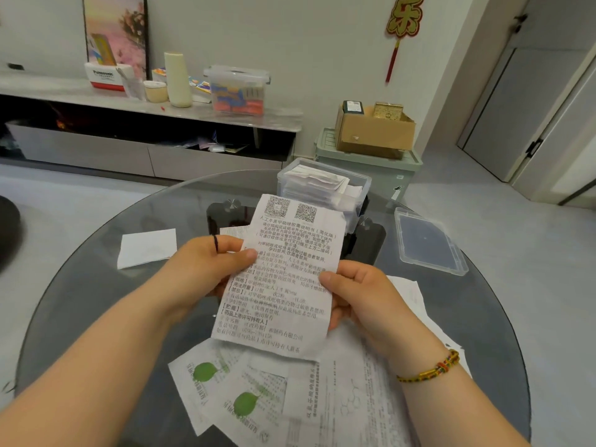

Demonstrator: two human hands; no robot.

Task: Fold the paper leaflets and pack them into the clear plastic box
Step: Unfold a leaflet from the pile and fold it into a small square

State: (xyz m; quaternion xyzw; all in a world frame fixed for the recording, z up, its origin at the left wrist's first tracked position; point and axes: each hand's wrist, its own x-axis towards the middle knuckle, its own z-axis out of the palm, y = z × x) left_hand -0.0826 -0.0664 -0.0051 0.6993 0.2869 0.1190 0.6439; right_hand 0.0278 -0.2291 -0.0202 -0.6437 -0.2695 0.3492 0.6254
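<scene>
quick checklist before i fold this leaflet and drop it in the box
1. Grip: left hand and right hand each pinch a side of the leaflet: ok.
2. Leaflet open and uncreased, ready to fold: ok.
3. Box open, lid lying beside it on the table: ok.
4. Room left in the box: cannot tell; papers already reach the rim.
5. Way from hands to box free: ok.
6. All leaflets packed: not ok; a pile remains below the hands.

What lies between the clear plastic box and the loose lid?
Nothing: the head view shows only bare glass table between the clear plastic box and lid, a dark support showing beneath.
</scene>
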